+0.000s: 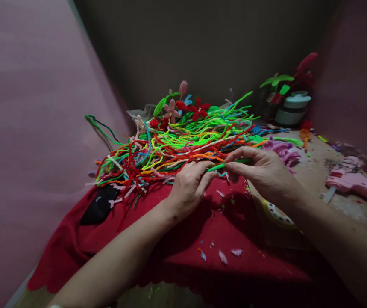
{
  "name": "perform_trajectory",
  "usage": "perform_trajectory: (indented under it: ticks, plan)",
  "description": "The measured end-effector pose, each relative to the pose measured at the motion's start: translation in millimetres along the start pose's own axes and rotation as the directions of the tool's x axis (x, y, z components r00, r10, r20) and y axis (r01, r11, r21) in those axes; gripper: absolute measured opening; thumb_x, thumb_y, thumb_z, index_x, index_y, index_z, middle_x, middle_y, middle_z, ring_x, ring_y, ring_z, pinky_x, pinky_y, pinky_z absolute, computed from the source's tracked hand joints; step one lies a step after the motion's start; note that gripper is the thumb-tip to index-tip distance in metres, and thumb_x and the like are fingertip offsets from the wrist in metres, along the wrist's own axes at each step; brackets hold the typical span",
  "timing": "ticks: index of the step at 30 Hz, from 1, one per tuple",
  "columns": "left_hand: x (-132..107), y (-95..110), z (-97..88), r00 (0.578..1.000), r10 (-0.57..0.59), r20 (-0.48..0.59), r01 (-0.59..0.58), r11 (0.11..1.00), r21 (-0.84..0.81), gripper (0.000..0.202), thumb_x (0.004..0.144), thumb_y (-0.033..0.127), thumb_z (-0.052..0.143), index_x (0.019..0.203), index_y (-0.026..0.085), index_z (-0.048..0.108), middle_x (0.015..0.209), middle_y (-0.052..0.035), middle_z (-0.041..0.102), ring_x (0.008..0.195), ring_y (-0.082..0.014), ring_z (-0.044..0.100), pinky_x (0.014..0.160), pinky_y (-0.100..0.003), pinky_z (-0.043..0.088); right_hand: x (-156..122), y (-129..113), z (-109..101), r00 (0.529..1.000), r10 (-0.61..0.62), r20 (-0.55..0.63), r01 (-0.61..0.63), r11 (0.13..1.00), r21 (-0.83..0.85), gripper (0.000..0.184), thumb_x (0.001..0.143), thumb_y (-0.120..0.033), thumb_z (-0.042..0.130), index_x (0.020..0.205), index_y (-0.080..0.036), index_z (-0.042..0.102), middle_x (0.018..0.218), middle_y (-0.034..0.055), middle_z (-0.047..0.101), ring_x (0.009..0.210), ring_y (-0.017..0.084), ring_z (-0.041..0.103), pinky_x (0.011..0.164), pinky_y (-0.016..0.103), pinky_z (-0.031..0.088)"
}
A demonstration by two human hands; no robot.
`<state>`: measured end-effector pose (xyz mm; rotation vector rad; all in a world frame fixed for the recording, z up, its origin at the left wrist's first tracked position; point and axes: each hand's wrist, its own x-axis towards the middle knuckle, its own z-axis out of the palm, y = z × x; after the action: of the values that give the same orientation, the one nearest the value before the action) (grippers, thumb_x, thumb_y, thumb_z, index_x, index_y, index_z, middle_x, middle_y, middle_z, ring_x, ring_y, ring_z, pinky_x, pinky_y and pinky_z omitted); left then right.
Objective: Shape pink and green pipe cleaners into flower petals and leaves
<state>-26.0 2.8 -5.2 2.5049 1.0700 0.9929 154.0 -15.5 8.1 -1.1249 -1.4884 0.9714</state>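
Note:
My left hand and my right hand meet over a red felt cloth. Both pinch the same green pipe cleaner, the left at its near end, the right further along it. Just beyond the hands lies a big tangled heap of pipe cleaners in green, red, orange, yellow and white. On top of the heap at the back rest finished pipe-cleaner flowers, red and pink with green leaves.
A pink glue gun lies on the wooden table at the right. A white lidded jar with more pipe-cleaner flowers stands at the back right. Purple pipe cleaners lie behind my right hand. A black patch and small scraps sit on the cloth.

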Motion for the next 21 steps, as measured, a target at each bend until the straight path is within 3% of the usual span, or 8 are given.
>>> perform_trajectory:
  ticks: [4,7,11,16,21]
  plan:
    - [4,7,-3.2,0.963,-0.242,0.117,0.269,0.879,-0.395,0.027,0.086,0.031,0.043,0.098,0.016,0.061,0.071,-0.0007,0.060,0.064,-0.0101,0.053,0.062,-0.022,0.042,0,2,1,1.000,0.001,-0.013,-0.002,0.998,-0.069,0.012,0.073,-0.027,0.060,0.075,-0.016,0.061,0.055,-0.0011,0.057,0.051,0.010,0.051,0.052,0.024,0.040]
    - [5,10,-2.8,0.937,-0.320,0.136,0.346,0.811,-0.472,0.021,0.082,0.031,0.050,0.088,0.014,0.062,0.064,0.0011,0.057,0.059,-0.0087,0.051,0.059,-0.020,0.041,-2,3,2,0.999,-0.011,-0.049,0.001,0.981,-0.192,0.012,0.073,-0.027,0.058,0.073,-0.016,0.061,0.057,-0.0003,0.058,0.050,0.011,0.050,0.049,0.023,0.037]
    - [2,8,-1.0,0.950,-0.304,0.077,0.308,0.863,-0.399,0.024,0.082,0.034,0.049,0.083,0.015,0.062,0.066,0.0007,0.057,0.059,-0.0086,0.050,0.059,-0.020,0.040,-4,3,4,0.984,-0.164,-0.068,0.127,0.920,-0.371,0.010,0.074,-0.024,0.055,0.075,-0.017,0.063,0.060,0.0003,0.059,0.051,0.011,0.049,0.048,0.023,0.035]
    - [-1,6,-0.7,0.964,-0.259,0.060,0.265,0.926,-0.270,0.025,0.084,0.035,0.047,0.082,0.016,0.063,0.064,0.0004,0.059,0.058,-0.0090,0.052,0.058,-0.019,0.040,-3,7,4,0.916,-0.400,0.042,0.350,0.744,-0.569,0.012,0.075,-0.017,0.052,0.075,-0.019,0.064,0.071,0.0043,0.064,0.065,0.015,0.057,0.060,0.026,0.041]
    - [-3,6,1.6,0.996,-0.079,-0.031,0.079,0.997,0.000,0.019,0.084,0.027,0.046,0.083,0.017,0.063,0.072,-0.0024,0.065,0.065,-0.0111,0.056,0.066,-0.022,0.041,-3,15,4,0.878,-0.464,0.121,0.410,0.597,-0.690,0.015,0.076,-0.015,0.049,0.072,-0.016,0.063,0.072,0.0071,0.065,0.068,0.017,0.059,0.064,0.027,0.042]
